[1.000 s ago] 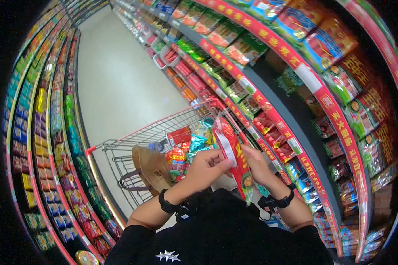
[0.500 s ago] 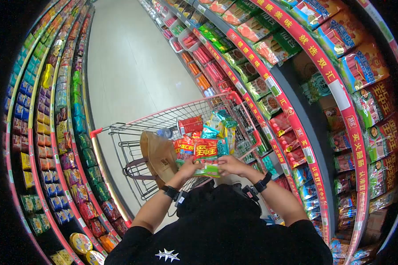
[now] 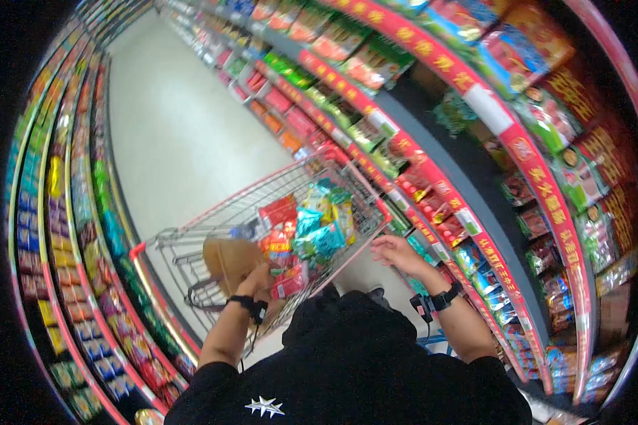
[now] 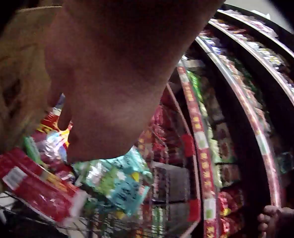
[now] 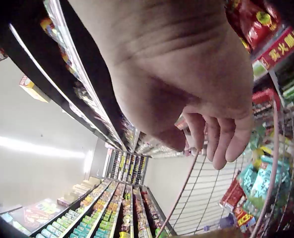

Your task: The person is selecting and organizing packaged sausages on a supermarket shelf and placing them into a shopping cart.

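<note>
My left hand (image 3: 261,278) is at the right edge of a brown bag (image 3: 230,261) in the shopping cart (image 3: 191,225); its fingers are largely hidden, so I cannot tell whether they grip the bag. Just right of that hand, a red food packet (image 3: 288,282) lies in the cart, its barcode side showing in the left wrist view. Around it are more red packets (image 3: 280,211) and teal packets (image 3: 322,242). My right hand (image 3: 398,253) hovers by the cart's right corner, fingers loosely bent and holding nothing. In the right wrist view those fingers (image 5: 226,144) hang before the cart's wire side.
Close on the right runs a shelf (image 3: 432,127) with red label strips and packaged sausages. Another stocked shelf (image 3: 71,234) lines the left side. Pale aisle floor (image 3: 163,134) stretches ahead beyond the cart. A bluish bottle (image 3: 244,230) lies beside the bag.
Both hands held a red sausage packet before; they have let it go and moved apart. The left hand has moved left to the brown bag, the right hand rightward. The view has swung too.
</note>
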The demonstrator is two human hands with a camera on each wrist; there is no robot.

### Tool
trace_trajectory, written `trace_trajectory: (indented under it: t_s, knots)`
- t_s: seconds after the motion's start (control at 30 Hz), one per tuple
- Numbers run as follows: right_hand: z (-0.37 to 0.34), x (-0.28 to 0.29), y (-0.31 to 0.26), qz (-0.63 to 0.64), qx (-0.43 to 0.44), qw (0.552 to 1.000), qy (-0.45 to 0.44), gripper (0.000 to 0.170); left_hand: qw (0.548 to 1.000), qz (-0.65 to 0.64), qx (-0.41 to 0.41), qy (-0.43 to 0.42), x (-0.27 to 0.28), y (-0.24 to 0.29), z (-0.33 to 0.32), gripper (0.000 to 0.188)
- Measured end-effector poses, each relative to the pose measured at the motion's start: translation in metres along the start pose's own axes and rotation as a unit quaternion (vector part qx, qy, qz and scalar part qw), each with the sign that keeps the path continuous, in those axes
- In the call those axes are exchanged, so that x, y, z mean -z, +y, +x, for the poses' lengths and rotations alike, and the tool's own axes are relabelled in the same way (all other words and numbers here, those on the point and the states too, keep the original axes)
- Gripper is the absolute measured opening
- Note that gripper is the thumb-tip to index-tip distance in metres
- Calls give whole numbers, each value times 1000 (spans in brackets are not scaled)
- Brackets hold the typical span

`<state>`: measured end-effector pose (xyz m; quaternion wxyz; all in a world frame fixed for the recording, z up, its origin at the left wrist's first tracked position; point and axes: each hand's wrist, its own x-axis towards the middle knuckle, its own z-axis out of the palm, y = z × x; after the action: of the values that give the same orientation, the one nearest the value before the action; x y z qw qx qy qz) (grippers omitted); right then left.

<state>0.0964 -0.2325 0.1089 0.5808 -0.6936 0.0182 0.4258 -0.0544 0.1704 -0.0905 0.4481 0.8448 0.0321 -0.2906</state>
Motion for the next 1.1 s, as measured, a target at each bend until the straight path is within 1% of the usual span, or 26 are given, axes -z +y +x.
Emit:
trace_trajectory:
  t_s: [0.03, 0.07, 0.13, 0.17, 0.2, 0.27, 0.3, 0.33, 0.4, 0.43, 0.47, 0.5, 0.53, 0.6, 0.63, 0.67, 0.73, 0.77, 0.8, 0.87, 0.93, 1.0, 1.03, 1.07, 1.1]
  knots:
    - [-10, 11, -6, -16, 24, 999, 23, 31, 995, 90, -28, 36, 6, 32, 12, 44]
    - [-22, 23, -13, -11, 38, 998, 47, 31, 999, 19, 19, 29, 19, 108, 7, 40]
    - [-50, 46, -27, -17, 143, 986, 85, 31, 996, -56, -65, 19, 8, 123, 50, 37]
    - [-64, 59, -32, -18, 201, 973, 113, 32, 993, -36, -108, 16, 12, 167, 58, 36]
    - [-81, 69, -42, -15, 214, 967, 140, 32, 987, -19, -155, 22, 17, 217, 59, 35]
    - [-126, 81, -76, -49, 306, 924, 223, 31, 971, -19, -239, 23, 26, 306, 61, 35]
    - [-156, 82, -96, -64, 328, 902, 275, 32, 959, -41, -281, 12, 26, 343, 65, 34]
    - [-178, 86, -107, -62, 336, 894, 291, 32, 955, -31, -296, 5, 24, 378, 67, 34]
    - [-215, 99, -122, -105, 448, 795, 396, 33, 903, -74, -422, 7, 18, 441, 61, 35]
    - [-233, 105, -128, -107, 472, 755, 443, 34, 899, -66, -432, -1, 15, 471, 53, 35]
    - [-249, 111, -133, -109, 494, 712, 488, 34, 881, -42, -472, -3, 12, 502, 42, 37]
    - [-265, 120, -136, -126, 500, 658, 549, 35, 860, -18, -510, -5, 7, 529, 31, 39]
    - [-278, 134, -140, -185, 513, 573, 612, 37, 855, -11, -519, -11, 1, 553, 19, 39]
    - [-303, 152, -149, -235, 477, 469, 705, 40, 837, -23, -545, -43, -12, 595, -3, 41]
    - [-310, 162, -148, -239, 455, 456, 727, 48, 830, -5, -556, -53, -18, 615, -11, 45]
    - [-312, 168, -145, -236, 455, 450, 731, 48, 826, 0, -560, -56, -27, 630, -12, 45]
    - [-310, 178, -142, -231, 400, 480, 746, 57, 773, 25, -633, -38, -44, 657, -12, 50]
    - [-312, 180, -143, -301, 352, 460, 758, 64, 754, 66, -652, -32, -49, 670, -15, 54]
    - [-317, 176, -145, -279, 348, 496, 745, 67, 752, 70, -655, -32, -57, 681, -17, 54]
    - [-321, 179, -147, -253, 357, 521, 733, 71, 756, 41, -653, -24, -73, 699, -21, 55]
    - [-320, 183, -145, -267, 363, 509, 733, 70, 756, 51, -652, -13, -83, 711, -21, 57]
    - [-320, 187, -141, -282, 369, 496, 734, 69, 774, 37, -631, 38, -92, 718, -18, 59]
    - [-320, 189, -139, -284, 376, 495, 730, 66, 775, 39, -630, 43, -93, 721, -18, 64]
    - [-320, 189, -137, -286, 382, 494, 727, 63, 773, 41, -631, 45, -96, 722, -17, 64]
    - [-323, 185, -137, -238, 384, 535, 714, 57, 777, 43, -625, 66, -99, 722, -16, 66]
